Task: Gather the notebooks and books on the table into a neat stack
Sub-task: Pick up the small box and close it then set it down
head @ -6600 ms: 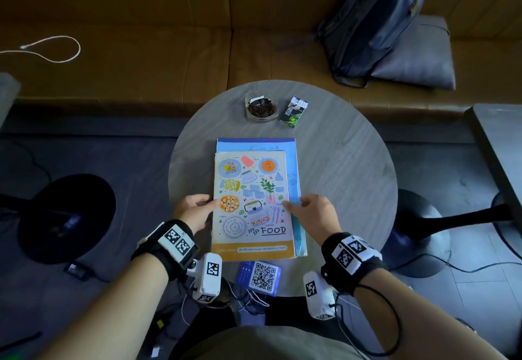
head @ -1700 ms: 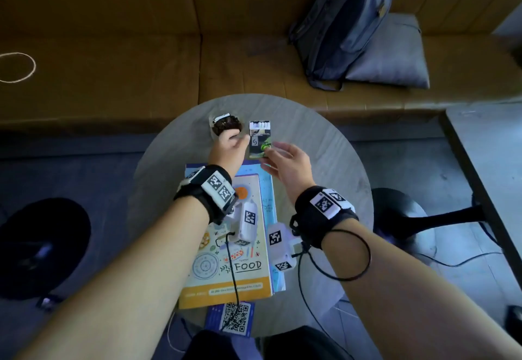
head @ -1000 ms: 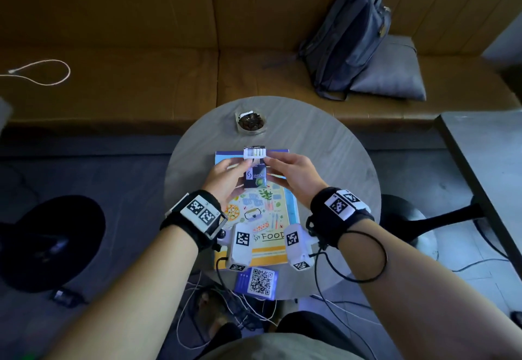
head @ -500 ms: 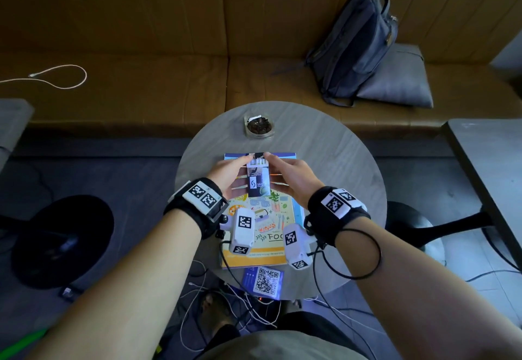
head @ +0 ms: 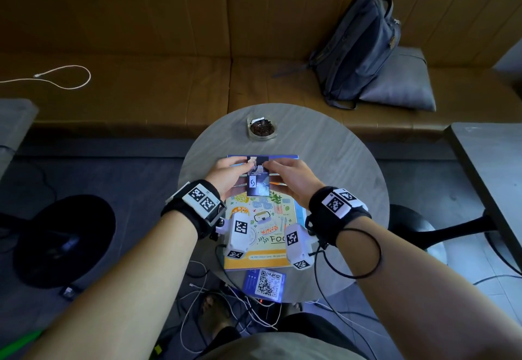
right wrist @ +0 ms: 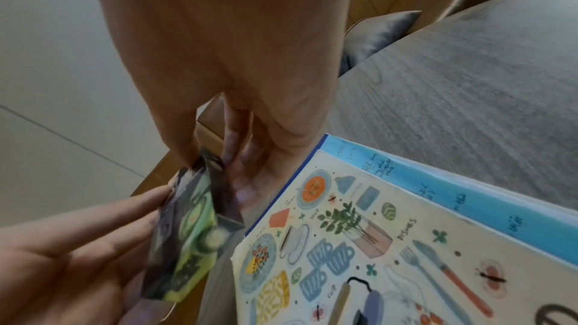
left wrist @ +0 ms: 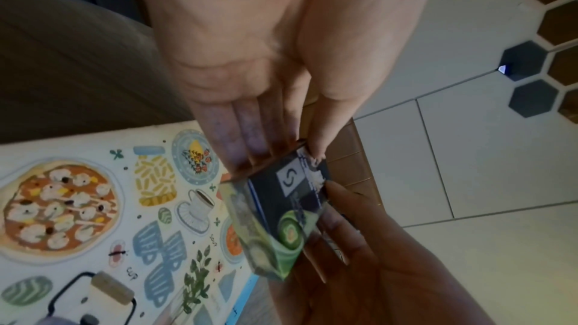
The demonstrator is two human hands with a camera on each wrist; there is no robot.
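A food-illustrated notebook (head: 265,227) lies on a larger blue notebook (head: 282,157) on the round grey table (head: 339,162). Just above their far end, both hands hold a small dark pack with a green print (head: 257,186). My left hand (head: 245,168) pinches its top end with the thumb, fingers straight behind it. My right hand (head: 271,166) pinches the same end from the other side. The left wrist view shows the pack (left wrist: 281,219) tilted over the food notebook (left wrist: 94,219). The right wrist view shows the pack (right wrist: 187,226) beside that notebook (right wrist: 375,244) and the blue notebook (right wrist: 469,197).
A glass ashtray (head: 261,128) stands at the table's far side. A QR card (head: 267,282) lies at the near edge. A backpack (head: 358,49), a grey cushion (head: 401,85) and a white cable (head: 65,77) lie on the bench. Another table (head: 494,176) stands right.
Both hands took the pack from beside the ashtray and carried it back over the notebooks. In the last half second it stayed there while the thumbs shifted on its top end.
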